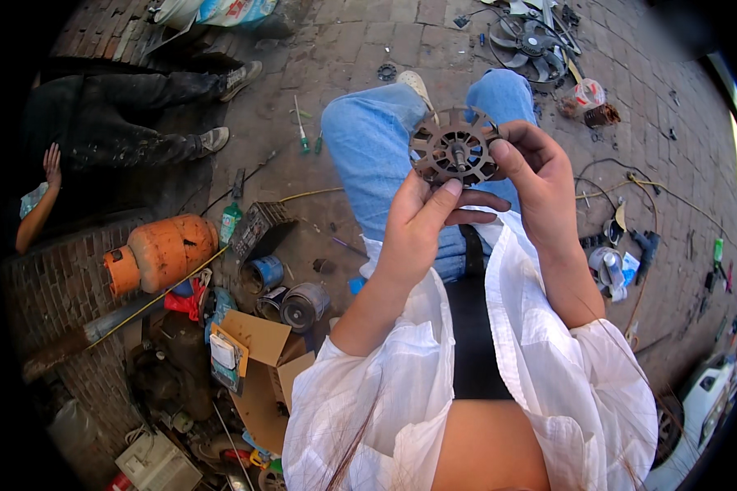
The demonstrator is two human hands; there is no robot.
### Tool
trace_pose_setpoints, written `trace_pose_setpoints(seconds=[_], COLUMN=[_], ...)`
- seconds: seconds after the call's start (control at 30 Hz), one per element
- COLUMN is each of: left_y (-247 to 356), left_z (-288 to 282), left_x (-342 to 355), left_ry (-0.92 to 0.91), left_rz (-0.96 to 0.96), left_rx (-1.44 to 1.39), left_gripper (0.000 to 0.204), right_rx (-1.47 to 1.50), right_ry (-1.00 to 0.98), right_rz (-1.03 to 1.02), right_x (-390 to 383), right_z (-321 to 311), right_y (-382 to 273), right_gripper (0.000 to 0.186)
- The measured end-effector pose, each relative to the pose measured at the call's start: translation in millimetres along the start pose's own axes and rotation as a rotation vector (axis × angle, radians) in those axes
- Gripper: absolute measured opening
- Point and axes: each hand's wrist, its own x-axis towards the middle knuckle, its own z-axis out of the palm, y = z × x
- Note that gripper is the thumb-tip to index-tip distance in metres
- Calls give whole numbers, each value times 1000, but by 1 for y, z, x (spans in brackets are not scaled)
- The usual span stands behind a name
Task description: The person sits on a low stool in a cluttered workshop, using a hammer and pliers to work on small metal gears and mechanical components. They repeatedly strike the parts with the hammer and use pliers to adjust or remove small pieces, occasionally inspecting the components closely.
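A round, rusty metal disc (440,137) with slots around its hub and a short shaft sticking up from the middle is held over my lap, above my jeans. My left hand (426,221) grips its lower edge, thumb on the near rim and fingers curled behind it. My right hand (532,176) holds the right side, thumb pressed on the rim and fingertips curled over the edge. The back of the disc is hidden.
An orange gas cylinder (176,250), cans (303,304) and a cardboard box (258,335) sit at my left. Another person's legs (119,119) and hand (52,168) are at upper left. A fan (524,53), cables (655,184) and scattered parts lie on the brick ground.
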Motion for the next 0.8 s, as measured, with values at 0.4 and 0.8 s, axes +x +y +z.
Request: trace_pose_setpoints(seconds=[0.4,0.8], left_y=[1,22], left_z=[2,-26], left_x=[0,45], left_ry=[-7,-27], left_rz=[32,-70], left_rx=[-90,216], left_gripper=[36,30], right_rx=[-45,-292], right_ry=[-15,-108], right_rz=[-96,-192], right_x=[-5,68], right_z=[3,-21], right_y=[-6,0], right_gripper=[23,26])
